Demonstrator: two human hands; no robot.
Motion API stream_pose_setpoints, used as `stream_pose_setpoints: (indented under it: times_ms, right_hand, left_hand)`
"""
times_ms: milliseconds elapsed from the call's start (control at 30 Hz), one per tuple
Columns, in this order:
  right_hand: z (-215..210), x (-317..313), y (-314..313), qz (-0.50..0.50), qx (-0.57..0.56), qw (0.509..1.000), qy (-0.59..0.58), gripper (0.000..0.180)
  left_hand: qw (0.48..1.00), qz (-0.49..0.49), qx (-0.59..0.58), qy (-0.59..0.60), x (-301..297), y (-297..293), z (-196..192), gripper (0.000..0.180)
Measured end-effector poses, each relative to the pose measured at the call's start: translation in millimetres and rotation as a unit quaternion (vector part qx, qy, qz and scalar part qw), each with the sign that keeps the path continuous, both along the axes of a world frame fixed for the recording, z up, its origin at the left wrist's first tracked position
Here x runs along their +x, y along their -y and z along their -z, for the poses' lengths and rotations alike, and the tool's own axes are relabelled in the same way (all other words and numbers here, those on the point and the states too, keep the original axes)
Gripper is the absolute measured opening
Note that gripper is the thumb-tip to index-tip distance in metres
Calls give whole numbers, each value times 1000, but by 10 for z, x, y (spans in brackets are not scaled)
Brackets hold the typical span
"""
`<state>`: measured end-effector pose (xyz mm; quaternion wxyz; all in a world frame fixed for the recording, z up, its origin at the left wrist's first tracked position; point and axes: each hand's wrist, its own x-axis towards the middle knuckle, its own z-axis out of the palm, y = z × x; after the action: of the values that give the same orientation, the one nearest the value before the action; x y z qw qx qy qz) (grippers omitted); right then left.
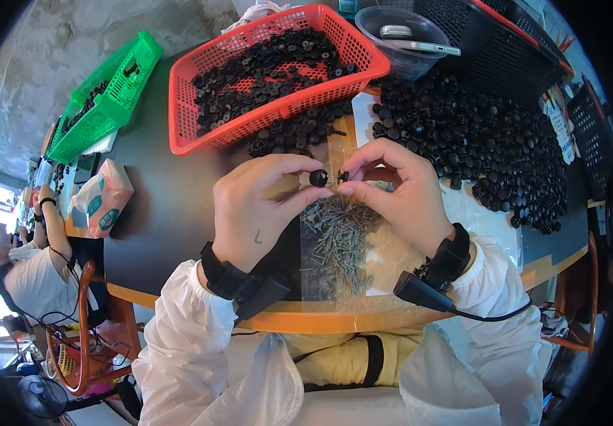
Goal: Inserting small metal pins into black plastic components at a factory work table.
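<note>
Between the thumb and forefinger of my left hand point(257, 202) is a small black round knob point(318, 178). My right hand point(402, 188) pinches a smaller black piece point(343, 176), thin and partly hidden by the fingertips. The two parts face each other, slightly apart, above a heap of silvery screws point(342, 245) on the table. Just beyond my hands, black washer-like discs point(292, 128) lie in a pile by the red basket. To the right spreads a large heap of black round caps point(456, 128).
A red plastic basket point(278, 135) holds many black discs. Behind the caps stand a clear tub point(399, 60) with a phone on it and a black crate point(491, 42). A tissue box point(111, 199) and green basket point(118, 99) are at left, near a seated co-worker point(36, 273).
</note>
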<state>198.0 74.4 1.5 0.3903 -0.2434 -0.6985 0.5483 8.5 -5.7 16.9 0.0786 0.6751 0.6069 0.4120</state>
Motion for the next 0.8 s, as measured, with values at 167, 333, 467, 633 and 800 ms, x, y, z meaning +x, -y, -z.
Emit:
stream_pose_setpoints:
  times_ms: [167,333,467,633,800]
  right_hand:
    - [-9,3,1,-9,15,1000,3,19]
    - [-1,-10,11,-19,6,1000,9,19]
    - [-13,3,20,-21,-11,1000,5,18]
    - [-20,9,22,-13,8,1000,25,18]
    - [-22,-6,27,-23,-6,1000,19,18]
  left_hand:
    - [994,33,-24,99,58,-21,41,33]
    - [994,41,-30,93,60,-18,37,34]
    - [995,42,-20,83,52,-11,47,37]
    - [996,35,-15,86,59,-2,28,38]
    - [994,54,8,93,58,-22,73,36]
